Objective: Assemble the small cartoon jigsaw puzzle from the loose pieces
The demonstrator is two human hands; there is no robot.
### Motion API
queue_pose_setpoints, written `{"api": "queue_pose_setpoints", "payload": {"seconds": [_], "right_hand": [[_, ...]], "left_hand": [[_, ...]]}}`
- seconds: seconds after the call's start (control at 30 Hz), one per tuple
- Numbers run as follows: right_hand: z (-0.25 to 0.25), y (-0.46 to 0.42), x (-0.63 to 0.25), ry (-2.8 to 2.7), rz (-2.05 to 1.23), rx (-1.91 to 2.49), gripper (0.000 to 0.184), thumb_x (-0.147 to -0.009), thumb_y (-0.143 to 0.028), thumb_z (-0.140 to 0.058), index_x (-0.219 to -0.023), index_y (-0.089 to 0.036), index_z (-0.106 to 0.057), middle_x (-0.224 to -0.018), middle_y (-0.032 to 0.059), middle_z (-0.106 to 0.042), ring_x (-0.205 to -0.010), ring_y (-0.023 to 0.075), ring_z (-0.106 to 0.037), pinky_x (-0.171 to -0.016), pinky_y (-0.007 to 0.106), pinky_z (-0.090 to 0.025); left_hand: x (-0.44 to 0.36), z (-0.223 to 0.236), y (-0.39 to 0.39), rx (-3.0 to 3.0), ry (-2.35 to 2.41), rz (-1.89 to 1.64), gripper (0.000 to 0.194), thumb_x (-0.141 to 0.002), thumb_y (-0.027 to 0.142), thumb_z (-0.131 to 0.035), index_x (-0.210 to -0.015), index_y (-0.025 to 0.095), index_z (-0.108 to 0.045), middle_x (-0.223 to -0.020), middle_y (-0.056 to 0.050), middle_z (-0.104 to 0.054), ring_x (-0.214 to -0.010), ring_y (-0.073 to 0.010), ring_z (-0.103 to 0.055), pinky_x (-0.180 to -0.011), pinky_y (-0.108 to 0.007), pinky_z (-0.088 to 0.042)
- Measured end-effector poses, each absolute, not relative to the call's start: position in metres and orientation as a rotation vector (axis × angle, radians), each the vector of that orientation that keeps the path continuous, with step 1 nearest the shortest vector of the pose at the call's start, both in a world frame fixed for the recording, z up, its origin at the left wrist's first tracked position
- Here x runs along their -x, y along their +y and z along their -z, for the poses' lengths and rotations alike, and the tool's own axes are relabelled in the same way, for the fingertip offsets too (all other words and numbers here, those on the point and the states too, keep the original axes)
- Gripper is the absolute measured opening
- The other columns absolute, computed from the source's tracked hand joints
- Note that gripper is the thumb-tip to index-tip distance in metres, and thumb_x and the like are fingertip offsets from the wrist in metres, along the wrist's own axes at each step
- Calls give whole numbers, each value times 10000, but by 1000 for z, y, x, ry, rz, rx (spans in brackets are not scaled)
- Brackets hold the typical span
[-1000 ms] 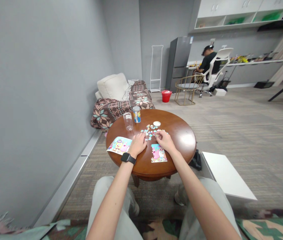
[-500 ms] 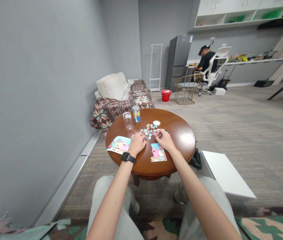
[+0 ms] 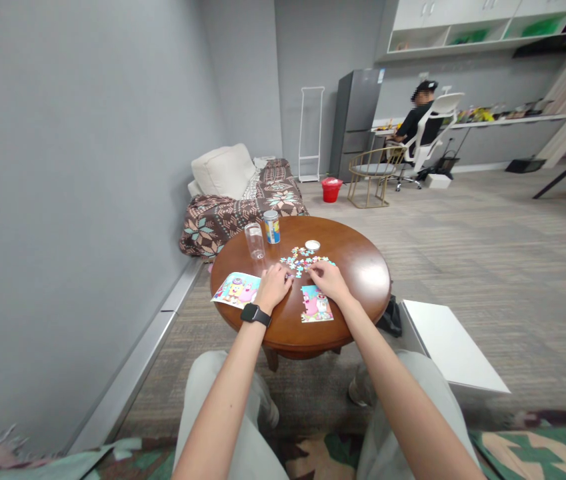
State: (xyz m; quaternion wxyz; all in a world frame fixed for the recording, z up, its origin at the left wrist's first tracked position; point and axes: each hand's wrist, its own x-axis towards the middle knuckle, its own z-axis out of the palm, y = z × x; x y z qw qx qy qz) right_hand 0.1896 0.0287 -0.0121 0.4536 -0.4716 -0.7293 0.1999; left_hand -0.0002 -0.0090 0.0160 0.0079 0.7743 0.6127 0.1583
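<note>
Loose jigsaw puzzle pieces [image 3: 300,263] lie in a scattered pile on a round brown table [image 3: 350,243]. My left hand [image 3: 275,285], with a black watch on the wrist, rests left of the pile, fingers closed on a small purplish puzzle piece [image 3: 289,275]. At the pile's near right edge, my right hand [image 3: 330,278] pinches its fingertips together; what is between them is too small to make out. Just below that hand lies a joined puzzle section [image 3: 317,306] with pink and white figures. A cartoon picture sheet [image 3: 236,291] lies partly behind my left hand.
Toward the table's far left stand a clear plastic jar [image 3: 255,241] and a printed can [image 3: 272,227]. A round white lid [image 3: 312,245] lies behind the pieces. A white box [image 3: 455,343] is on the floor at right. Far back, a person [image 3: 420,120] sits in a white chair.
My hands stay almost in place, with only slight finger movement. The seated person in the background has raised their head and leaned back. The view has shifted a little.
</note>
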Motion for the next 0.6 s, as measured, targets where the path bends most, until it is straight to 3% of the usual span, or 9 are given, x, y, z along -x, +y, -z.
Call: {"api": "queue_pose_setpoints", "payload": {"seconds": [0.27,0.47,0.6], "right_hand": [[15,31,-190,-1800,-476,1170,154,-836,-243,-580,-865,-206,-727,-854,55,-743,-757,196,-653,-767,340,-513],[13,28,-191,-1772,-538,1145,278,-794,-198,-558,-1030,-204,-705,-741,2,-689,-648,163,-609,-693,296,-503],[12,28,-190,-1779,-573,1135,238,-771,-189,-556,-966,-217,-689,-711,-12,-668,-653,160,-616,-689,288,-500]], "left_hand": [[1,-14,-8,-2433,1894,-492,202,-1021,306,-474,-1036,192,-640,-1124,-85,-634,-1118,-241,-562,-951,-376,-410],[0,-14,-8,-2425,1904,-496,222,-1028,293,-457,-1040,194,-656,-1141,-84,-639,-1128,-239,-569,-948,-369,-410],[0,-14,-7,-2413,1914,-513,225,-1016,332,-493,-1063,195,-665,-1138,-83,-638,-1125,-245,-570,-934,-373,-409]]}}
